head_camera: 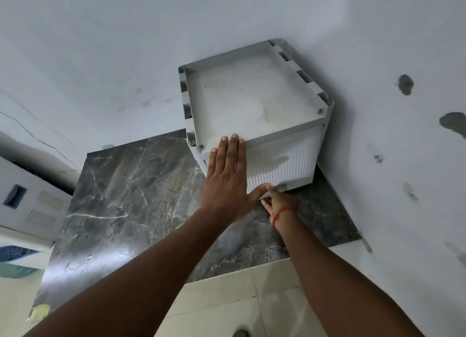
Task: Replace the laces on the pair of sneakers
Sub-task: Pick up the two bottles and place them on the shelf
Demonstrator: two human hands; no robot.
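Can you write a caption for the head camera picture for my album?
Left hand lies flat on a white box on a dark slab, right hand grips its bottom edge.

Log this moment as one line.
left hand flat against white box front, fingertips at top rim | right hand at front's lower edge, grip unclear | box on marble slab by wall | sneakers, laces unseen

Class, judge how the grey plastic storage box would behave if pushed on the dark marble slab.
The grey plastic storage box looks stiff, with moulded walls. It probably slides easily on the polished dark marble slab. Broad and squat, it seems unlikely to tip.
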